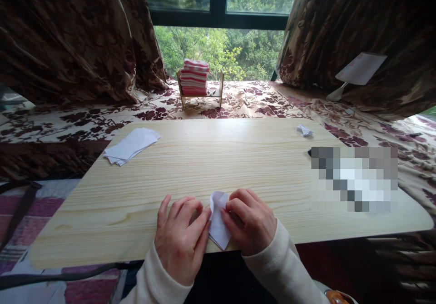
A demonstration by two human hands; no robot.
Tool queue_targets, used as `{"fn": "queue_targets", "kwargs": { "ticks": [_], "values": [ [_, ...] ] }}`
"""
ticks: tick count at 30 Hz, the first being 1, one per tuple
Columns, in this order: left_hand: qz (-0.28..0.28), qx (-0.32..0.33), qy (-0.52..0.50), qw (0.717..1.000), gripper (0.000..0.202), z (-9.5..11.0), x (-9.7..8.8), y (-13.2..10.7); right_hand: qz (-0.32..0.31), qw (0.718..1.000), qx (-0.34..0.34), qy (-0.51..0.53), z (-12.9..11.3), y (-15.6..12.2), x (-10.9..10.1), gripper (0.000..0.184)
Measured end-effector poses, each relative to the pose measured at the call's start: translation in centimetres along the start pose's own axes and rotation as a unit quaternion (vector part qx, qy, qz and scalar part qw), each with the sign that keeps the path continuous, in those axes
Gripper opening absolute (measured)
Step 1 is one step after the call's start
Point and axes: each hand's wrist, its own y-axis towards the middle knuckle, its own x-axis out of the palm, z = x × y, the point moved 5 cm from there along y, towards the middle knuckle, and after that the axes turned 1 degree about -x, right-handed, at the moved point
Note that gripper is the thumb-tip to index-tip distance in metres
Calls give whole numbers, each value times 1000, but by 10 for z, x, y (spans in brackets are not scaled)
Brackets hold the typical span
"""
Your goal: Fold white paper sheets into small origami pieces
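Note:
A small piece of folded white paper (219, 224) stands slightly raised at the front edge of the wooden table, its top edge curling over. My left hand (182, 236) pinches its left side between thumb and forefinger, the other fingers bent over the tabletop. From the right, my right hand (250, 222) grips the paper's upper right side with thumb and curled fingers. The underside of the paper and parts of both fingertips are hidden.
On the pale wooden table (190, 158), a stack of white paper slips (132, 145) lies far left. A small folded paper (304, 130) sits far right, near a blurred-out object (354, 179). Behind stand a small rack (220, 88) with striped cloths (195, 77) and a white lamp (361, 67).

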Motion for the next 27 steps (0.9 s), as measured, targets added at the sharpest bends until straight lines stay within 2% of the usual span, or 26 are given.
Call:
{"fn": "queue_targets", "kwargs": {
  "ticks": [2,9,17,27],
  "values": [
    [1,2,11,1000,16,1,2,1,-13,1000,-4,14,0,0,0,8],
    [6,2,36,999,14,2,2,3,-48,997,-30,46,-3,0,-2,15],
    [9,15,15,1000,16,2,2,3,-107,993,-55,4,-4,-1,-7,18],
    [-34,39,29,998,18,6,-1,8,-133,988,-78,-23,-3,-7,-10,26]
  ]
}}
